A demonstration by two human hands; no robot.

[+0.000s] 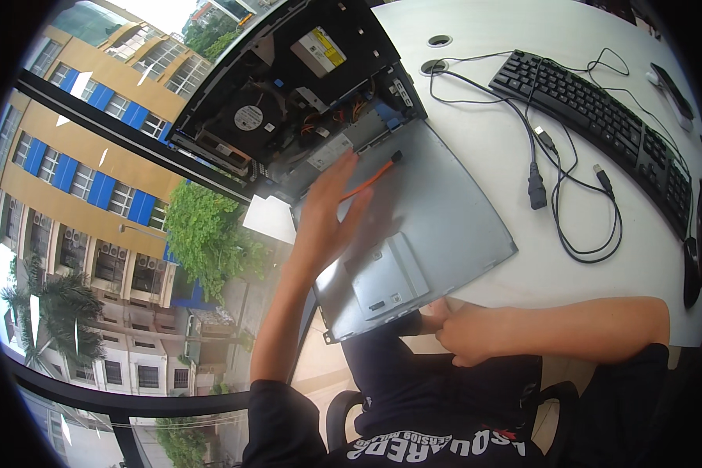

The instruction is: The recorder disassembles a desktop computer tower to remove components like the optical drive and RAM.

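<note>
A desktop computer case [320,101] stands opened at the far side of the table, its drive, fan [248,117] and wiring exposed. From its near edge a grey metal side panel [444,210] spreads toward me. My left hand [329,214] is over the panel's left part, fingers stretched and thumb apart, slightly blurred. Beside its fingers lies an orange cable [372,181] with a black connector. My right hand [459,331] is at the panel's near edge, fingers curled in. What it holds, if anything, is hidden.
A black keyboard [593,117] lies on the white table [483,273] at the right. Near it are a power cord [537,187], a coiled USB cable [589,253], a mouse [691,273] and a phone [671,90]. A window [117,210] borders the left side.
</note>
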